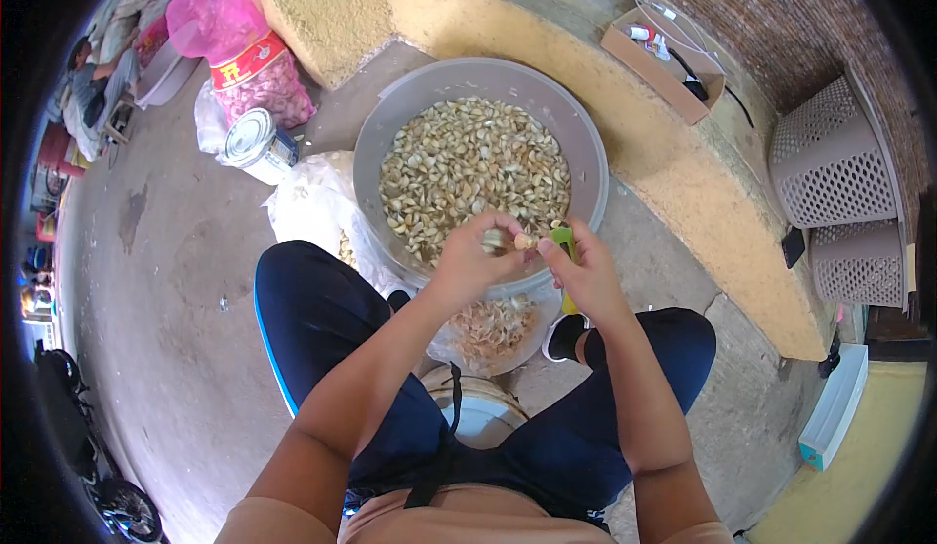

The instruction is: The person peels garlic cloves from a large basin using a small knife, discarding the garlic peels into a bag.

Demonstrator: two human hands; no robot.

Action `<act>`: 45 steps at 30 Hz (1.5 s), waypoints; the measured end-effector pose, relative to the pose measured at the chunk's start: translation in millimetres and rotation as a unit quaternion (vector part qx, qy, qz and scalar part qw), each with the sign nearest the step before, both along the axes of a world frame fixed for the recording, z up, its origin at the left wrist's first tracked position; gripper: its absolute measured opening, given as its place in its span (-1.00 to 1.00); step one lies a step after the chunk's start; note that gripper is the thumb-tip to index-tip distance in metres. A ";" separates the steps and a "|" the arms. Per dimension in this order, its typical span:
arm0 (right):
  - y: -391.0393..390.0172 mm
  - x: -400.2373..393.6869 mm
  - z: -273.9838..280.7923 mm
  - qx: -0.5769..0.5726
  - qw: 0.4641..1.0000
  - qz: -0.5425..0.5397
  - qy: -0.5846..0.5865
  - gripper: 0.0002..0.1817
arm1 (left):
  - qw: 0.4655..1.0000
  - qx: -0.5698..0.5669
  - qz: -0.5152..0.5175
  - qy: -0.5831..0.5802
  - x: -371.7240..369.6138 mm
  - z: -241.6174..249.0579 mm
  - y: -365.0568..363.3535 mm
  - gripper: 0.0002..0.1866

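Observation:
My left hand [475, 259] pinches a small pale garlic clove [524, 241] between thumb and fingers, over the near rim of a large grey basin [583, 144]. Many garlic cloves [473, 168] lie in the basin, seemingly in water. Just right of the clove, my right hand [589, 273] is closed around a small tool with a green and yellow handle [563, 240]; its blade cannot be made out. The fingertips of both hands nearly meet. Below them, between my feet, a clear plastic bag [535, 344] holds papery garlic skins [491, 329].
Left of the basin are a white plastic bag [310, 202], a metal can [256, 144] and a pink mesh sack [268, 95]. A low yellow wall [644, 159] curves behind, with a cardboard box [659, 71] on the ledge. Plastic crates [837, 168] stand right. Another person [93, 85] sits far left.

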State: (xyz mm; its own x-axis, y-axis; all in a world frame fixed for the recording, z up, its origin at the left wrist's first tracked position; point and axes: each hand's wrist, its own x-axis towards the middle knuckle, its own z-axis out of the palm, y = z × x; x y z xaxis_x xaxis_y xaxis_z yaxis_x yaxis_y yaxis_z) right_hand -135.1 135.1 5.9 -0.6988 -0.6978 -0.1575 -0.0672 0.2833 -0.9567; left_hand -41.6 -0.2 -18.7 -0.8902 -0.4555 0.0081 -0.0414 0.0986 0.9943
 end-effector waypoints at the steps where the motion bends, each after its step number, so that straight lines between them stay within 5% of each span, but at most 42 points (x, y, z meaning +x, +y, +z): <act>1: 0.8 0.9 6.0 0.028 0.999 0.014 0.011 -0.68 | 0.999 -0.039 0.015 0.013 0.0 -0.5 -0.3 -0.76; 14: -5.8 11.5 14.5 0.126 0.976 0.024 0.173 -0.53 | 0.983 -0.157 0.082 0.042 0.9 6.3 7.4 -0.74; 31: -10.4 18.9 3.9 0.065 0.959 0.051 0.271 -0.62 | 0.951 -0.278 0.130 0.041 2.8 8.3 7.3 -0.68; 41: -2.6 3.0 2.5 0.004 1.000 0.024 0.007 -0.66 | 0.972 -0.225 0.017 0.059 1.2 15.3 3.0 -0.65; 45: -2.4 2.6 10.5 0.047 0.997 0.055 0.039 -0.63 | 0.970 -0.232 0.059 0.030 0.9 10.5 3.7 -0.71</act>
State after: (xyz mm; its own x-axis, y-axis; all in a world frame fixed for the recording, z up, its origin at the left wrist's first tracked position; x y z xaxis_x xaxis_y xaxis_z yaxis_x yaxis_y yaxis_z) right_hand -132.5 132.8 16.4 -0.6323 -0.7549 -0.1739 -0.1764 0.3589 -0.9166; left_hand -40.6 3.5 -8.2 -0.8242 -0.4884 0.2867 -0.0229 0.5346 0.8448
